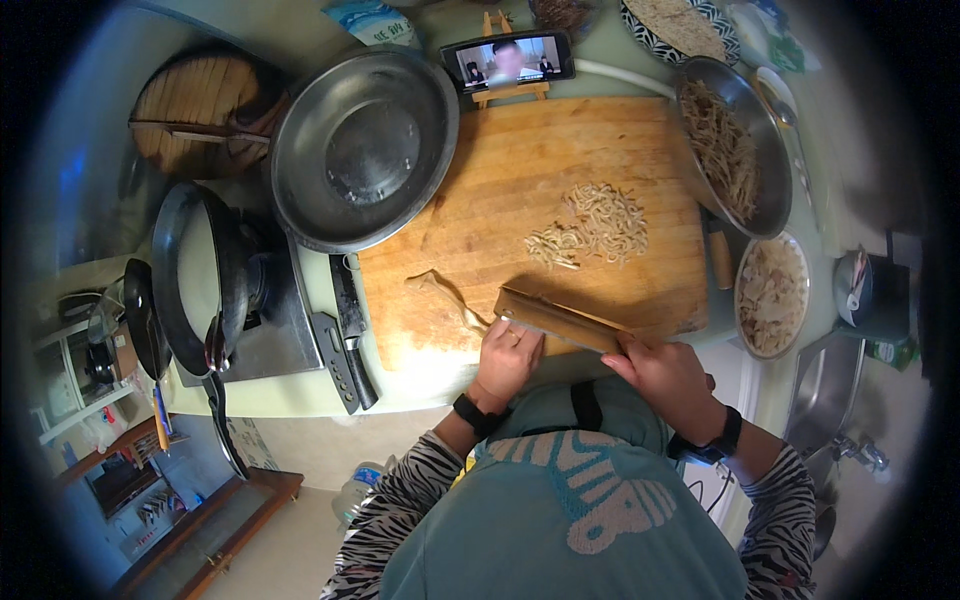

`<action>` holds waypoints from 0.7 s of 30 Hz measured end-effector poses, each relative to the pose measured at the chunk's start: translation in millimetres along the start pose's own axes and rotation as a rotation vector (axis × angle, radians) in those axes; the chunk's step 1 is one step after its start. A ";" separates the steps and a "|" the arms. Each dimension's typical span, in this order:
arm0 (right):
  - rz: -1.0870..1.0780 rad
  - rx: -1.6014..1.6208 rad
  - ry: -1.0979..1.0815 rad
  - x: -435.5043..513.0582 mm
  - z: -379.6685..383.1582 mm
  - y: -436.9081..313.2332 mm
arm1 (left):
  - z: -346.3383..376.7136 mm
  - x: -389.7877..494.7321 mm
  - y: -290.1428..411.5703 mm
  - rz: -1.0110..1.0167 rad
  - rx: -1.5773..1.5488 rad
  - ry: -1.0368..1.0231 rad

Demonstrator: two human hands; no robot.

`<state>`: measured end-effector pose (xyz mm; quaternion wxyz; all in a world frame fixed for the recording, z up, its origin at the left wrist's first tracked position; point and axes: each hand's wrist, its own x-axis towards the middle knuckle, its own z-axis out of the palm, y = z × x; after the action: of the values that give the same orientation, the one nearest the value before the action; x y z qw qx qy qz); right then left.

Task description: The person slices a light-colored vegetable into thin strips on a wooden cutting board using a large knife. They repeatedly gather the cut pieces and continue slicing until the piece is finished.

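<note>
My right hand (667,379) is closed on a kitchen cleaver (559,316), whose broad blade reaches left across the near part of a wooden cutting board (570,142). Just below the blade's left end, my left hand (510,358) presses with bent fingers on a pale, long strip of food (454,298), which trails to the left over the board. The blade hides the place where the strip ends. Beyond the cleaver lies a heap of pale cut shreds (604,221), with a smaller pile joined to its left side.
An empty metal basin (364,150) overlaps the board's far left corner. At right are a metal bowl of brown shreds (720,150) and a bowl of pale slices (772,296). A sheathless knife (352,330) lies left, beside a wok (199,277). A phone (510,60) stands behind the board.
</note>
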<state>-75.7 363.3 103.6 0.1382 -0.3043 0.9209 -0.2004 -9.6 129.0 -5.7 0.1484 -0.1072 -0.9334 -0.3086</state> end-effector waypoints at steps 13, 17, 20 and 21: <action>0.024 0.194 -0.109 20.1 2.3 -0.2 | -2.2 4.7 0.6 0.039 0.035 0.017; -0.002 0.009 -0.062 1.7 -3.5 1.6 | 2.4 0.0 -2.4 0.040 0.033 0.051; -0.006 0.001 -0.044 9.9 9.6 -2.2 | 2.2 -1.3 -2.2 0.038 0.016 0.058; -0.031 -0.036 -0.008 16.3 17.0 -5.4 | 1.7 -0.9 -2.2 0.041 0.015 0.055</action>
<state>-79.2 344.5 88.9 0.1334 -0.3220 0.9190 -0.1845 -9.7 128.2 -8.5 0.1811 -0.1165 -0.9289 -0.3013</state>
